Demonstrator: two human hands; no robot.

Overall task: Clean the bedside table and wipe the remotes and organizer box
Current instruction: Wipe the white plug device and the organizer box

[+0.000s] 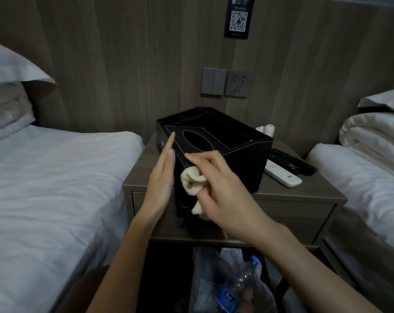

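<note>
A black organizer box with an oval tissue slot stands on the wooden bedside table. My left hand lies flat with straight fingers against the box's left side. My right hand grips a bunched cream cloth and holds it against the box's near corner. A white remote and a black remote lie on the table to the right of the box.
Beds with white sheets flank the table on the left and right. A waste bin with a plastic bag and an empty bottle sits below the table. White rolls stand behind the box. Switches and a socket are on the wall.
</note>
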